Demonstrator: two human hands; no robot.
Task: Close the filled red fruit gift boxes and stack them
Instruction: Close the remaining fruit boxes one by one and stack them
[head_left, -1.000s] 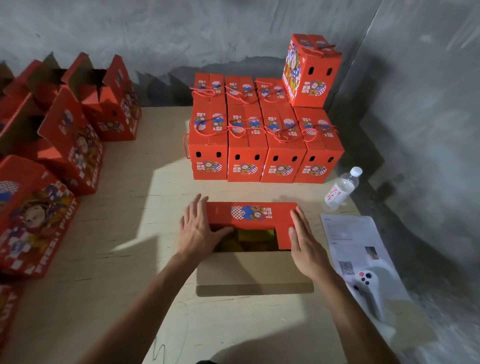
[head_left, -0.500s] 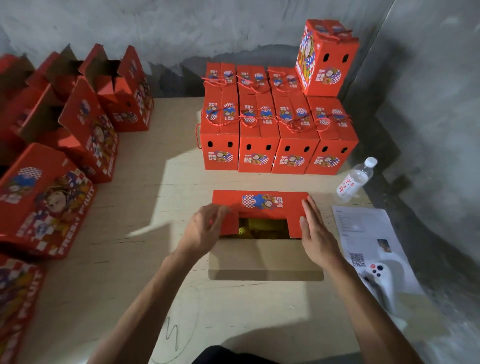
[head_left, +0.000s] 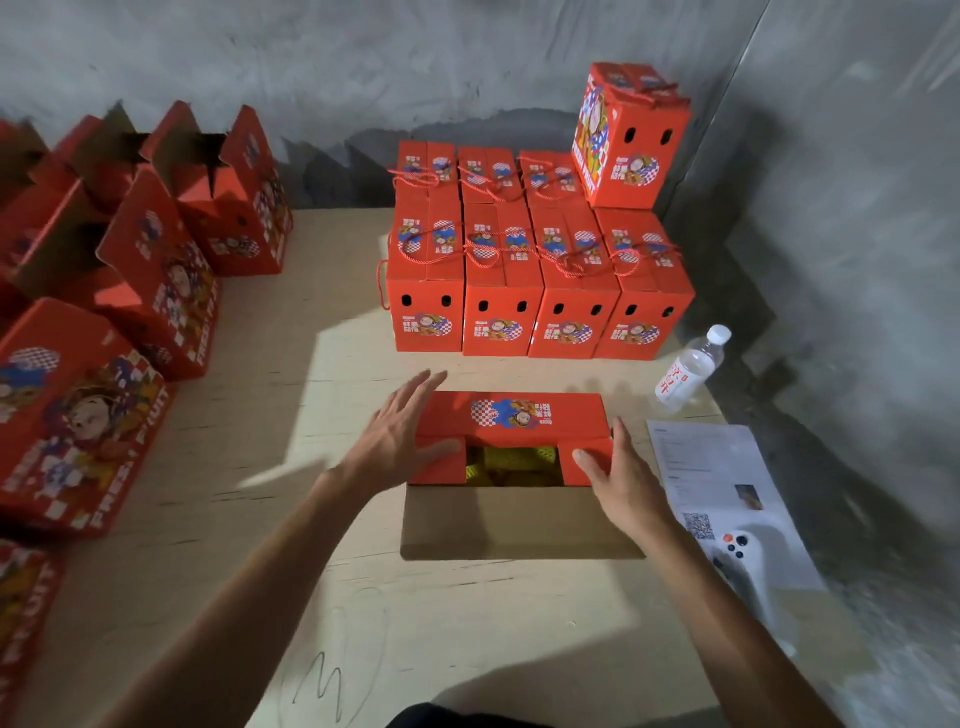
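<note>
Box (head_left: 511, 415) is showing yellow fruit (head_left: 511, 460); your left hand (head_left: 400, 441) has uncurled, both hands' fingers now pressing side flaps flat, right hand (head_left: 621, 480) too.

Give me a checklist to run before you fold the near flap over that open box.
1. Left hand thumb holds the left side flap down: ok.
2. Right hand holds the right side flap down: ok.
3. Far flap folded over: ok.
4. Yellow-wrapped fruit below flap level: cannot tell.
5. Near brown flap lies open, unobstructed: ok.
6. Rope handle ready: cannot tell.
</note>
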